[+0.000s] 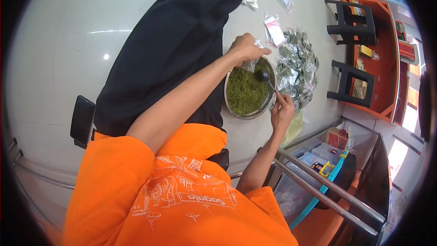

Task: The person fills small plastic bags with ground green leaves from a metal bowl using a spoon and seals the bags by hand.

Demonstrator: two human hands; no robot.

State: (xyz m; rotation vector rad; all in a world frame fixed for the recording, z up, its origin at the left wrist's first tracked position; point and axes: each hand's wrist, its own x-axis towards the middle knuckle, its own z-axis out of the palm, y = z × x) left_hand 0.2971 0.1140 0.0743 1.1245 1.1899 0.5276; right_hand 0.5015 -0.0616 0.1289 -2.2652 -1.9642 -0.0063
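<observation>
A round metal bowl [249,117] on the floor holds shredded green leaf material [246,91]. My left hand [246,48] is closed on a small clear plastic bag [249,65] at the bowl's far edge. A black ladle [262,75] is held by its handle in my right hand [283,109], near the bowl's right rim. Its round head is over the leaves, close beside the bag. To the right of the bowl lies a pile of filled clear packets [297,64].
Empty-looking plastic bags [275,30] lie beyond the bowl. Two dark stools [350,84] stand by an orange shelf [382,54] on the right. A metal-railed case [332,196] is at lower right, near my right arm. A yellow-green bag [294,130] lies behind my right hand.
</observation>
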